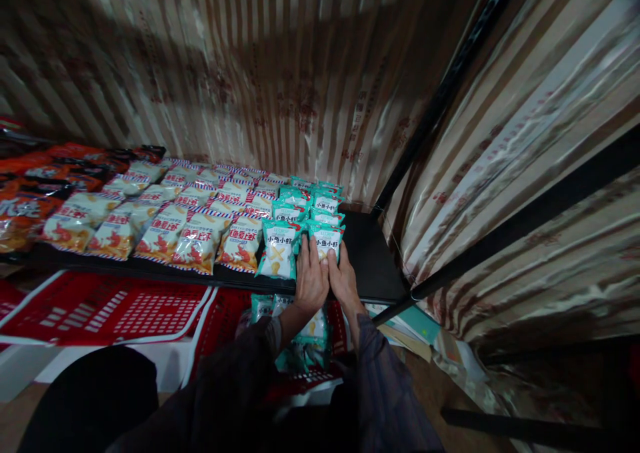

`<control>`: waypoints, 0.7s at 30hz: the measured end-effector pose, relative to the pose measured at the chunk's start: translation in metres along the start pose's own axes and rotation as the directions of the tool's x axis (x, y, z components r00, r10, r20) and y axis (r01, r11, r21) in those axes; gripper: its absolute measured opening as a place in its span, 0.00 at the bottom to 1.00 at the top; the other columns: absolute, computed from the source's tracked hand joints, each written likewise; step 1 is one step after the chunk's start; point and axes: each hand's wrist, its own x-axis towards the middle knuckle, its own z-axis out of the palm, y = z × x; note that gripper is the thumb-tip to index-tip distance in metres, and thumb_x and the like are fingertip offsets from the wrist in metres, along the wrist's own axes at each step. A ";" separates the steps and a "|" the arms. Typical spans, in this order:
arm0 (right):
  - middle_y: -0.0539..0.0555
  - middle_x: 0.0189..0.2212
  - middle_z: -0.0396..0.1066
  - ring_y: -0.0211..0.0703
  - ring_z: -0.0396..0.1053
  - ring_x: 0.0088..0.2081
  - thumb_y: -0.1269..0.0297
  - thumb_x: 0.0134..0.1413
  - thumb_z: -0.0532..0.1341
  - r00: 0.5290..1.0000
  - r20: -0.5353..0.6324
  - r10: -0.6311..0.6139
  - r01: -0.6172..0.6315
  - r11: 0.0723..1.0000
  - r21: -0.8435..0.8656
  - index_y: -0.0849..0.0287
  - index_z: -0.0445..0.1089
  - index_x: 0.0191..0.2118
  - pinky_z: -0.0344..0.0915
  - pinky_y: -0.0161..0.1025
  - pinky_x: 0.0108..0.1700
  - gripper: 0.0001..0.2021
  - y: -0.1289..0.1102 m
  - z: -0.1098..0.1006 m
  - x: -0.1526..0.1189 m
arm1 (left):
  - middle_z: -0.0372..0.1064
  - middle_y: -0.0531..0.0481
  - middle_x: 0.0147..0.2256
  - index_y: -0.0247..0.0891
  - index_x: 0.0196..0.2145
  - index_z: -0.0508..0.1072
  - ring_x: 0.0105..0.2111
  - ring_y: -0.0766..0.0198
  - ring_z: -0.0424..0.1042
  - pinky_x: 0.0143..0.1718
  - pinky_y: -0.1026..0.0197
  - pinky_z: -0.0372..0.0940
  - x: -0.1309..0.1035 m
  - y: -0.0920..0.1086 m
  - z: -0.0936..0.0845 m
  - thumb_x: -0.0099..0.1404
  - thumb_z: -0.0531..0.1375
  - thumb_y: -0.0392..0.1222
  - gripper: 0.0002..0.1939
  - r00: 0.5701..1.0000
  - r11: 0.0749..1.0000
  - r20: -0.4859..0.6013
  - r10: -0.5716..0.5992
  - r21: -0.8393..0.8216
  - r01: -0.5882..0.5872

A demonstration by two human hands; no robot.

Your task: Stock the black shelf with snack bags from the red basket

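Observation:
At the front of the rightmost row on the black shelf, a teal-and-white snack bag stands between my hands. My left hand lies along its left side, fingers stretched upward over its front. From the right, my right hand presses the bag's edge, with the thumb on its front. Together the two hands hold the bag; its lower part is hidden behind them. Just left of my left hand stands a matching snack bag. More teal bags line up behind.
White-and-orange snack bags fill the shelf to the left, with orange-and-black packets beyond. Below, a red basket holds several teal bags. Another red basket sits left. A black shelf post and striped curtain bound the shelf.

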 end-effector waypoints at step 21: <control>0.65 0.65 0.54 0.51 0.54 0.65 0.45 0.61 0.45 0.996 -0.093 -0.013 0.013 1.000 0.002 0.67 0.50 0.66 0.50 0.49 0.65 0.36 0.003 -0.003 -0.014 | 0.39 0.28 0.67 0.26 0.67 0.43 0.68 0.50 0.35 0.65 0.41 0.45 -0.007 -0.003 -0.002 0.71 0.43 0.45 0.31 0.992 0.989 0.012 0.123 0.085 -0.123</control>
